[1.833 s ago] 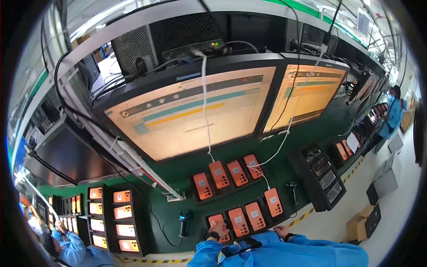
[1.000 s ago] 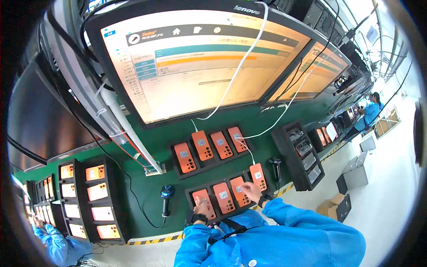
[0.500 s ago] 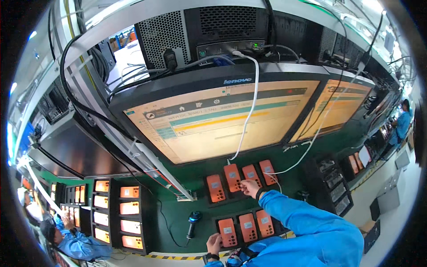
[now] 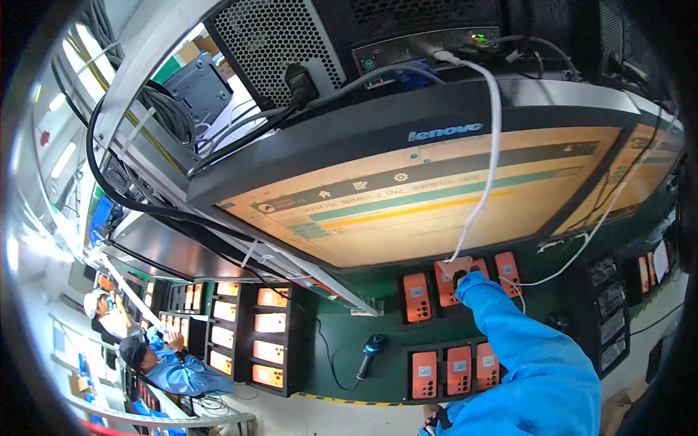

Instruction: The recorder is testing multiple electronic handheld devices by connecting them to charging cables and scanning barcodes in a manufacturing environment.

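Though the right hand (image 4: 455,266) is at an orange phone (image 4: 444,292), its fingers are hard to read

Nearest, a blue sleeve (image 4: 534,356) covers the right end of the lower tray (image 4: 441,374), where three more orange phones (image 4: 459,370) show, the rightmost partly behind the cloth. The left hand lies out of view, so its fingers cannot be judged. Left of that tray, a handheld scanner (image 4: 371,349) rests on the green bench (image 4: 345,327).

Farther off, the phone at the right hand sits second from left in the upper tray (image 4: 435,309). Hand and cuff hide its right part; whether the fingers grip it or merely touch it, I cannot tell. A white cable (image 4: 496,138) drops to its top edge, the plug too small to make out.

Behind stands a monitor (image 4: 436,203); a second monitor (image 4: 632,174) runs into the dark rim. Away to the left are two co-workers (image 4: 182,374), their hands indistinct.
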A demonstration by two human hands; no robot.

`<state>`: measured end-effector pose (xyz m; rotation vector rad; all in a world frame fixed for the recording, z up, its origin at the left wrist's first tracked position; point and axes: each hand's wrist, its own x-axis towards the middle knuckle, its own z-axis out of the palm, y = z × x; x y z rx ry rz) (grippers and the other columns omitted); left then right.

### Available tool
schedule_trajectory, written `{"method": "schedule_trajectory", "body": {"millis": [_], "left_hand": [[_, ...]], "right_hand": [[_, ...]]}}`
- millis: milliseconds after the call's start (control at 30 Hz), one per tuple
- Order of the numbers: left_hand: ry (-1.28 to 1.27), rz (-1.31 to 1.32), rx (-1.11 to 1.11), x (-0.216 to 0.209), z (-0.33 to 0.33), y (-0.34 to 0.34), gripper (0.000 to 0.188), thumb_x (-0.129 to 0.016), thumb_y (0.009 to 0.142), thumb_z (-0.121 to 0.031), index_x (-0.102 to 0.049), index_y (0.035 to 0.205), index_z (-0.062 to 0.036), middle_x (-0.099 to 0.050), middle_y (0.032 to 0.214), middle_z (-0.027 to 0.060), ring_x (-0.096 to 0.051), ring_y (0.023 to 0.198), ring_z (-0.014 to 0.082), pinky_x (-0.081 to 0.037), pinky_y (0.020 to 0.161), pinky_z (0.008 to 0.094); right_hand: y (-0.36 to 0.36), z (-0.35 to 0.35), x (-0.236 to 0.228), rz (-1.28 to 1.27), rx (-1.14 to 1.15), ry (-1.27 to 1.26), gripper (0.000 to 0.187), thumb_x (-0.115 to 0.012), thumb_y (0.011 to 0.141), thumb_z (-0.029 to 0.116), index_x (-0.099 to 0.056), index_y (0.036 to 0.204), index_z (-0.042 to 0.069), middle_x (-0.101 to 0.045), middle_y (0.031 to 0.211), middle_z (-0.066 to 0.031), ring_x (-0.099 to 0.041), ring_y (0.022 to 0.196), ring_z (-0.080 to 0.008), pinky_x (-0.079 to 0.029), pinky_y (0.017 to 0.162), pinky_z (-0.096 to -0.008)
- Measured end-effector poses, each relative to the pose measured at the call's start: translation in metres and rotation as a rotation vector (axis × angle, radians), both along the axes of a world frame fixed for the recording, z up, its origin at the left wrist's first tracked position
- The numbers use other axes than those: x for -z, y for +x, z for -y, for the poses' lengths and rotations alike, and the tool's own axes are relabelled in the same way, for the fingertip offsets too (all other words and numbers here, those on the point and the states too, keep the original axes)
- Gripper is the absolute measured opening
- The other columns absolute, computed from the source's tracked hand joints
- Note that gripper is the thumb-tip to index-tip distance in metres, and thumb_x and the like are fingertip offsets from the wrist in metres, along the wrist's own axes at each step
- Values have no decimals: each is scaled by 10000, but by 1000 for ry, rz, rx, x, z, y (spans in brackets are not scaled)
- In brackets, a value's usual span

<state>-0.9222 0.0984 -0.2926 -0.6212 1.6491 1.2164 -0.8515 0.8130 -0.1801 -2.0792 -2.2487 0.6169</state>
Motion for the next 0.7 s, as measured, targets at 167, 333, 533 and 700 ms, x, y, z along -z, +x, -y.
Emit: {"method": "schedule_trajectory", "body": {"millis": [167, 333, 533, 700], "left_hand": [[147, 73, -7, -10, -5, 14, 417, -475, 919, -248, -428, 1316, -129, -514, 1292, 88, -546, 1048, 227, -481, 630, 378], [427, 88, 77, -24, -24, 10, 424, -475, 916, -272, -435, 1313, -126, -508, 1299, 91, -540, 1061, 237, -481, 659, 392], [721, 124, 146, -31, -21, 8, 435, -475, 913, -301, -444, 1308, -122, -501, 1308, 95, -533, 1077, 248, -481, 695, 410], [847, 145, 161, -33, -1, 9, 446, -475, 910, -325, -451, 1305, -119, -496, 1315, 98, -528, 1090, 258, -481, 725, 424]], "right_hand": [[-13, -11, 8, 4, -131, -55, 559, -559, 802, 419, -517, 1183, 13, -532, 1203, -233, -463, 1146, -395, -401, 938, -478], [-13, -12, 23, -53, -160, -18, 527, -576, 793, 409, -541, 1155, 27, -545, 1189, -222, -478, 1135, -388, -407, 924, -480], [-11, -13, 35, -80, -189, 27, 489, -596, 783, 397, -569, 1120, 44, -562, 1174, -208, -496, 1121, -378, -415, 907, -483], [-7, -14, 42, -89, -208, 35, 458, -613, 774, 388, -593, 1091, 58, -575, 1160, -197, -511, 1109, -370, -422, 893, -485]]}}
